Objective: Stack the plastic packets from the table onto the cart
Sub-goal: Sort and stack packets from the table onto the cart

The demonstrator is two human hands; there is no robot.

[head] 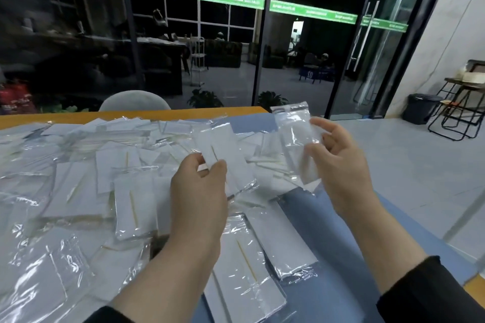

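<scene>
**Gathering packets, one in each hand**

Lifting two packets at once, the person is working over a heap of clear plastic packets (110,178), each holding a white card and a thin yellowish stick, spread across the blue-topped table with an orange wooden edge (328,231). The left hand (199,186) is pinching the near end of a clear, white-carded packet (217,149) between thumb and fingertips, probably to peel it off the heap without dragging its neighbours. The right hand (338,165) is curling its thumb and fingers round a crinkled transparent packet (296,136), holding it upright and clear of the table, off the right edge of the heap, likely so it is ready to join the other.

Most packets are lying loose and overlapping on the left and far side of the table; a few neater ones (262,257) are lying side by side near the person, between the forearms. No cart is appearing in view, so where the stack is growing cannot be told. Beyond the table, a grey rounded chair back (135,101) is standing against a dark glass wall (183,47), and a black bin (420,109) is sitting far right on the floor.
</scene>
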